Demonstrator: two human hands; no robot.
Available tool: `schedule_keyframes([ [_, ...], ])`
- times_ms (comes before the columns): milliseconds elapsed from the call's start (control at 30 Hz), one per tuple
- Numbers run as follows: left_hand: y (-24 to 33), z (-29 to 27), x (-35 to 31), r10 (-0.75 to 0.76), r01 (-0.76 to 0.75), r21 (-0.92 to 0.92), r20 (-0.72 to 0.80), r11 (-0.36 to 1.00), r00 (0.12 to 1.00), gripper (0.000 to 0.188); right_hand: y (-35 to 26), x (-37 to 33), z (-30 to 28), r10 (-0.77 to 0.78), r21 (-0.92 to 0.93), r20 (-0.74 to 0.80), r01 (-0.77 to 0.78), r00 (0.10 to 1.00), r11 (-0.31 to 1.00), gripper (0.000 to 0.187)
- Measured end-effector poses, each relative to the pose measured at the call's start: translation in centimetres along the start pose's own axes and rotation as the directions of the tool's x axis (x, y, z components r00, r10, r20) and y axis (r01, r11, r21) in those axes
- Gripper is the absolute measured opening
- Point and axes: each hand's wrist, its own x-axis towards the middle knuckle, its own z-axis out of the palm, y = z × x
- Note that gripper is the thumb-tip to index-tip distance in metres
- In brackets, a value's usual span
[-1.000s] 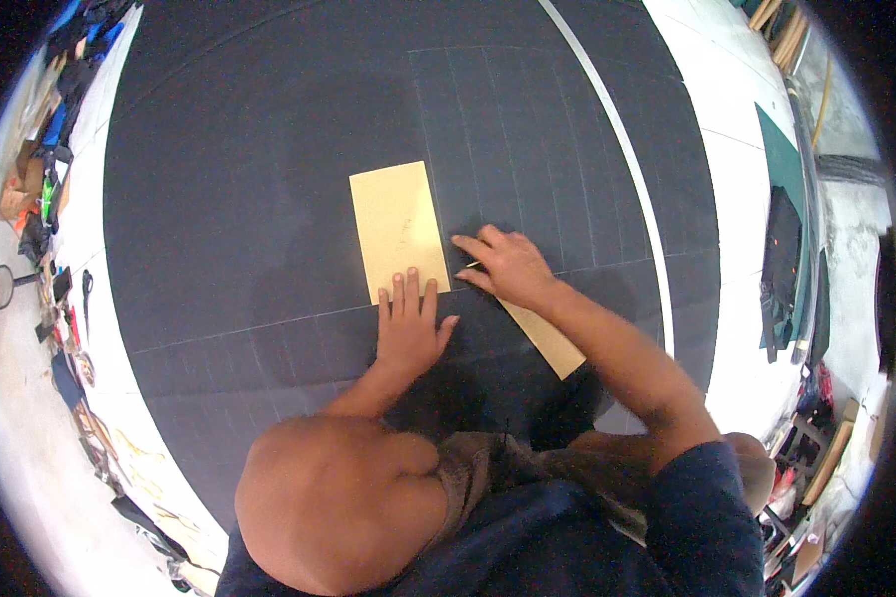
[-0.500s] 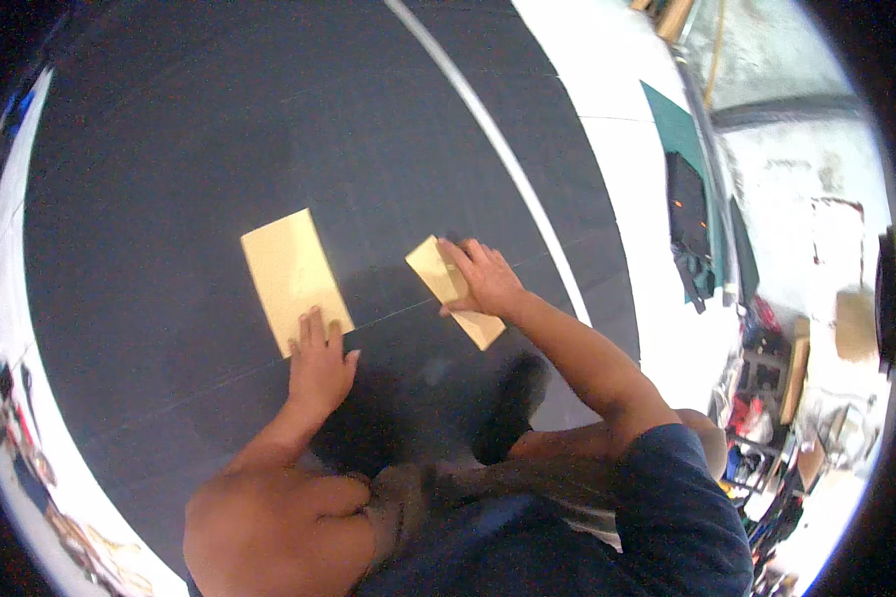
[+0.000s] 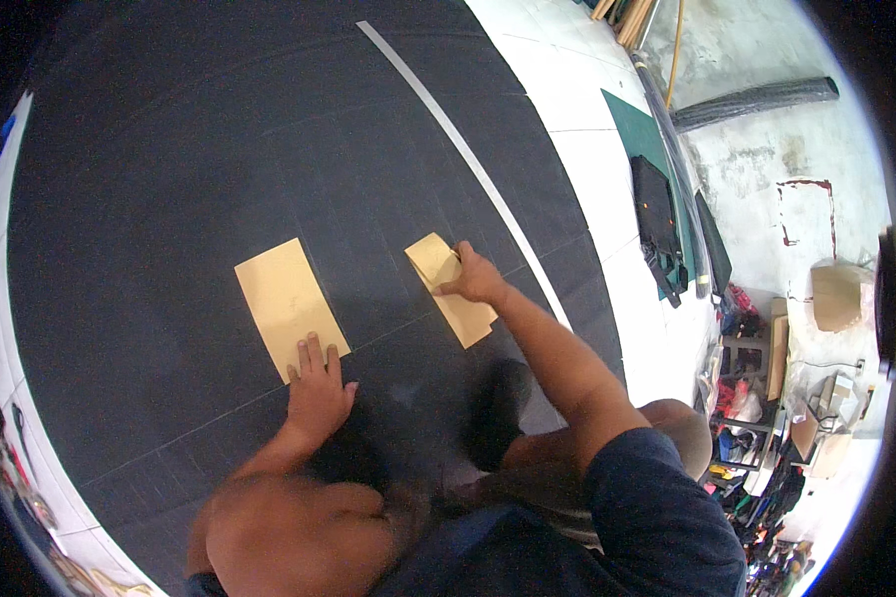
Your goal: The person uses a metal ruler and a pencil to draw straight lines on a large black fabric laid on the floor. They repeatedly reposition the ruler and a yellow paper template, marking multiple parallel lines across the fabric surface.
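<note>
A tan rectangular card (image 3: 283, 297) lies flat on a wide black fabric sheet (image 3: 159, 219), its near edge close to a thin line on the cloth. My left hand (image 3: 317, 400) rests on the card's near end, fingers stretched out. To the right are narrower tan card pieces (image 3: 466, 320), at least two, overlapping and out of line. My right hand (image 3: 479, 276) grips the upper one by its right side, thumb and fingers closed on it. That piece looks slightly bent or raised at its far end; the hand covers part of it.
A long metal straightedge (image 3: 468, 154) lies on the fabric beyond my right hand. White floor (image 3: 567, 169) borders the cloth. A black bag (image 3: 655, 214) sits on a green mat (image 3: 622, 114) at the right. Cluttered shelves (image 3: 752, 448) stand by the wall.
My right hand has gone from lying over the narrow card to gripping its side, and the overlapping pieces now show apart. My left hand stays on the larger card. The view has shifted slightly.
</note>
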Motion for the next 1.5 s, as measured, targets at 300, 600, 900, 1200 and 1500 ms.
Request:
schedule_keyframes([
  [300,-0.3,-0.2,-0.2,0.004,-0.002,-0.057,0.024,0.998,1.000,0.081,0.2,1.0,-16.6,0.070,-0.396,0.338,0.074,0.939,0.915,0.071],
  [600,-0.1,-1.7,0.3,-0.053,0.055,-0.013,0.133,0.998,0.990,0.087,11.8,-9.2,-21.2,0.407,-0.496,0.681,-0.026,0.609,0.868,0.084],
  [900,0.0,-2.1,0.3,-0.036,0.040,-0.020,0.169,0.999,0.985,0.090,23.6,-20.5,-7.4,0.440,-0.284,0.663,-0.341,0.605,0.896,0.062],
  [1200,0.8,-3.3,0.0,-0.053,0.062,-0.044,0.178,0.997,0.983,0.090,8.0,-15.1,-4.8,0.076,-0.200,0.187,-0.038,0.979,0.979,0.038],
  [1500,0.5,-3.2,0.3,-0.042,0.045,-0.012,0.200,0.999,0.979,0.087,-6.4,-4.8,6.6,-0.742,-0.122,0.213,0.771,0.636,0.625,0.061],
])
